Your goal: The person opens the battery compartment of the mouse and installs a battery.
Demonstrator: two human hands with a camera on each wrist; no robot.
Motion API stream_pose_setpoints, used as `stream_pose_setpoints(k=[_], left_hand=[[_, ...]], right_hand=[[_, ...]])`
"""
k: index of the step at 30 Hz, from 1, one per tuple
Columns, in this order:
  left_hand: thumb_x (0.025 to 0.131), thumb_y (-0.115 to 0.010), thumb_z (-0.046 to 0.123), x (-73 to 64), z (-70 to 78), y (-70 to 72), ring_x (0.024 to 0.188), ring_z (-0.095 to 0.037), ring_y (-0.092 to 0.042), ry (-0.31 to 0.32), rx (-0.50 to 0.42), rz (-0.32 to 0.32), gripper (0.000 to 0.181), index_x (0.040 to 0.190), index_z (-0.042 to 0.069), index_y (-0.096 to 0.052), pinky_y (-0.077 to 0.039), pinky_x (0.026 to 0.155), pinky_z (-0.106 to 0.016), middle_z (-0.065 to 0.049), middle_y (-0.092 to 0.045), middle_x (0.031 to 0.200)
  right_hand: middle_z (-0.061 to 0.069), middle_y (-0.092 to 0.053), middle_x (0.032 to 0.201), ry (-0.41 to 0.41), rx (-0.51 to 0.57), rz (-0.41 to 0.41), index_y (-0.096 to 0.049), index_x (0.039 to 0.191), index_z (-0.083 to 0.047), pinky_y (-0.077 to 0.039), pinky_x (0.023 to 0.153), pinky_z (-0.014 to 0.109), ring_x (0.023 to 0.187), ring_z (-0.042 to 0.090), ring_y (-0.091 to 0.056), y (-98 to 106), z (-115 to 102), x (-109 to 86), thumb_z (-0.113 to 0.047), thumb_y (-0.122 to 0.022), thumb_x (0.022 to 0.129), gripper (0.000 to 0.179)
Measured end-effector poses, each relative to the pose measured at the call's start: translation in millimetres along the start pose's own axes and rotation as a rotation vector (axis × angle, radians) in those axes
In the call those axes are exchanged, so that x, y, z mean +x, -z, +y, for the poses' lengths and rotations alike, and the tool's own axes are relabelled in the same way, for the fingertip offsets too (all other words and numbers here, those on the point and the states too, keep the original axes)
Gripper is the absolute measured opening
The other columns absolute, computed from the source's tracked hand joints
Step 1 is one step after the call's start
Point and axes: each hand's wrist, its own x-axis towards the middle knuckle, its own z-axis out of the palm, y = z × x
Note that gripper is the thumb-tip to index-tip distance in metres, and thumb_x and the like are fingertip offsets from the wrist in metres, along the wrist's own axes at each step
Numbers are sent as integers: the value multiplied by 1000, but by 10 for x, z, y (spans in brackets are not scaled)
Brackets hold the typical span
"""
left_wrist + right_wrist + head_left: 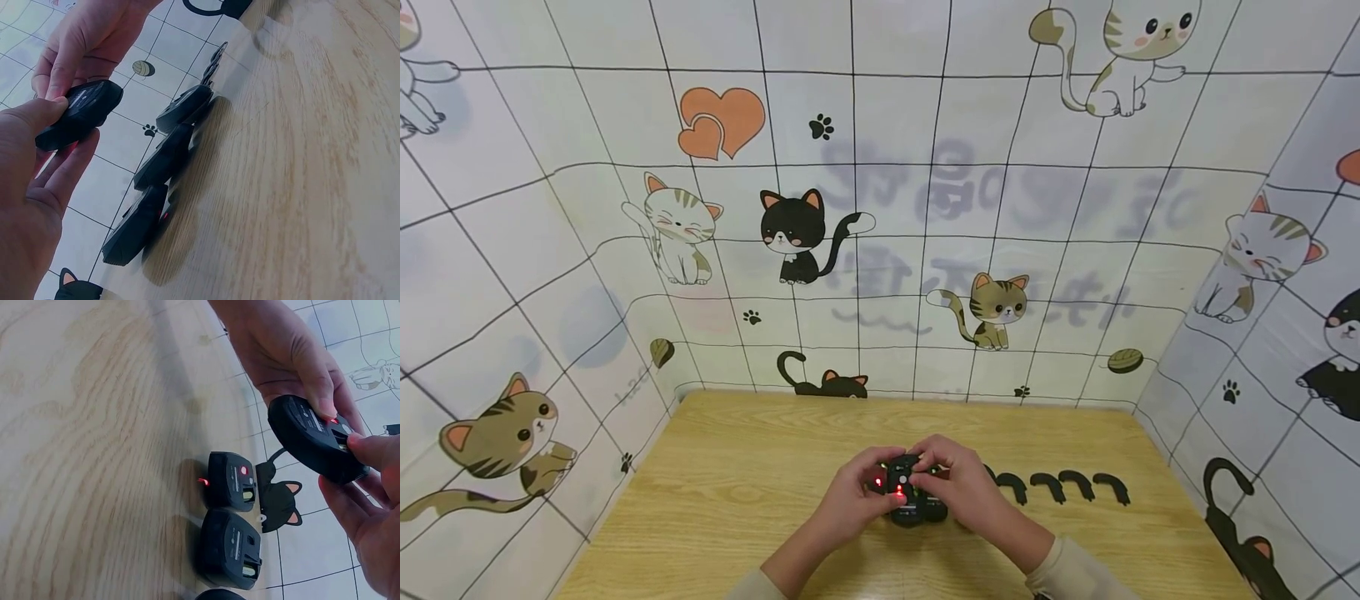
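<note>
Both hands hold one black wireless computer mouse (315, 434) with its underside turned up, raised above the table. My left hand (857, 492) grips one side, its thumb on the underside near a red light. My right hand (962, 483) pinches the other end, its thumb at the open battery slot, where part of a battery (342, 447) shows. In the right wrist view, a mouse (230, 481) with a glowing red light and another mouse (230, 549) stand on the table, undersides showing batteries in open slots.
Several curved black covers (1077, 485) lie in a row on the wooden table (737, 500), right of my hands. A cat-patterned sheet (887, 317) hangs behind the table and along both sides.
</note>
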Motion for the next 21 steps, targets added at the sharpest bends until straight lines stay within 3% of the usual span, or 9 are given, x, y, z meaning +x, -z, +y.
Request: stream_pose_setpoints(k=[4,9,21], left_hand=[[93,-88,2,6,19,1,108,-33,-72,15,1,1,62,150,14,-66,-66,80,-31,-13,-69,133],[94,-90,8,12,41,-5,108,-34,-72,30,6,-1,61,149,20,-67,-66,82,-31,-9,-69,133],[95,-87,4,11,68,-35,112,-40,-71,26,-36,-16,61,151,17,-65,-66,84,-32,-11,-62,144]], right_hand=[[9,-72,127,-69,50,-8,-66,114,-13,-64,91,33,114,26,-71,7,10,8,-7,-83,100,23],[13,-70,129,-122,130,-12,-59,140,-10,-61,88,31,112,32,-67,24,31,18,-6,-81,101,45],[13,-69,130,-135,153,-20,-58,143,-11,-58,91,30,115,33,-63,34,21,4,-7,-76,105,42]])
